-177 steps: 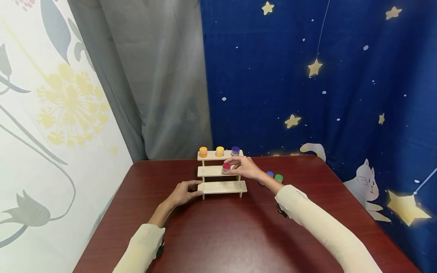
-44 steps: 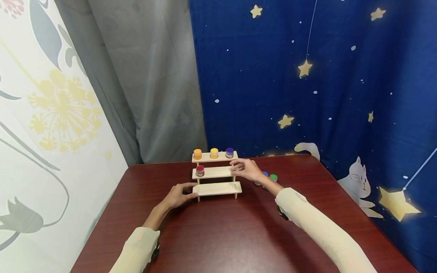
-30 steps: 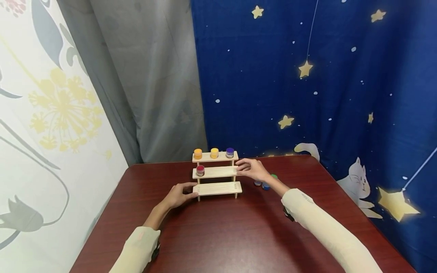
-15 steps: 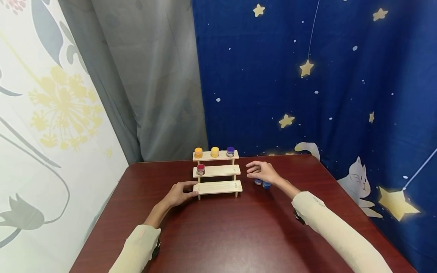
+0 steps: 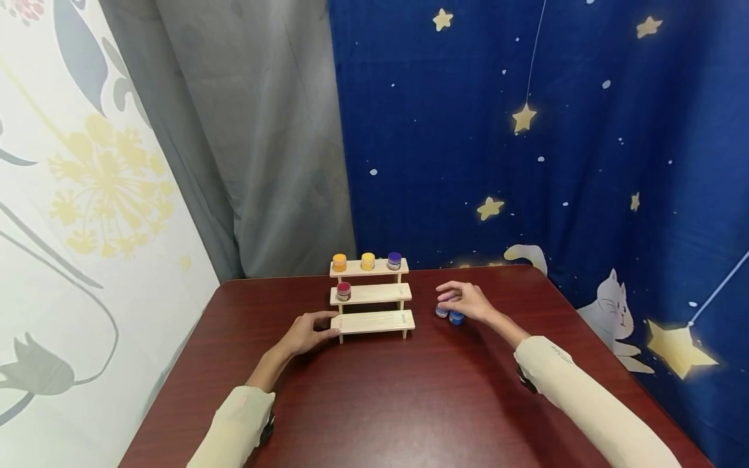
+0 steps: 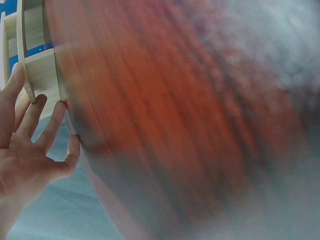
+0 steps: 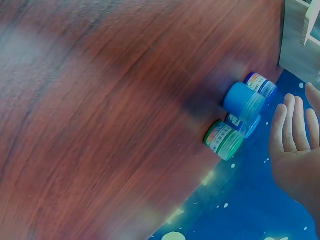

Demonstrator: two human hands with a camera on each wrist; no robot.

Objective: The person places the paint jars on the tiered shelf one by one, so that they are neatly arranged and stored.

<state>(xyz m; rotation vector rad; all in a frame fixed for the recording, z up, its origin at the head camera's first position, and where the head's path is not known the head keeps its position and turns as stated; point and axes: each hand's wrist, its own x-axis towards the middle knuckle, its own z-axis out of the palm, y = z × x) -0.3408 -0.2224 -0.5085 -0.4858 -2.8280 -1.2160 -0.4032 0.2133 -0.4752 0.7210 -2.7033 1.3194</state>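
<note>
We have before us a dark red table (image 5: pixel 374 403), and on it stands a wooden rack (image 5: pixel 377 294) with three shelves. With the left hand (image 5: pixel 304 333) we hold the left end of its lowest shelf; we judge that a firm but gentle grip suits here, so the rack does not slide. The right hand (image 5: pixel 471 304) is to the right of the rack, loose, grasping nothing. For taking a jar well, we think, thumb and fingers should come down on both sides of one lid, without pushing its neighbours. The loose jars stand close together: below our fingers are the dark-blue jar (image 7: pixel 262 89), nearer to the rack, and the light-blue jar (image 7: pixel 244 103) just beside it. Another blue jar (image 7: pixel 247 129) is partly hidden behind, next to the green jar (image 7: pixel 223 141). Whether a fingertip touches any lid, we cannot tell.
</note>
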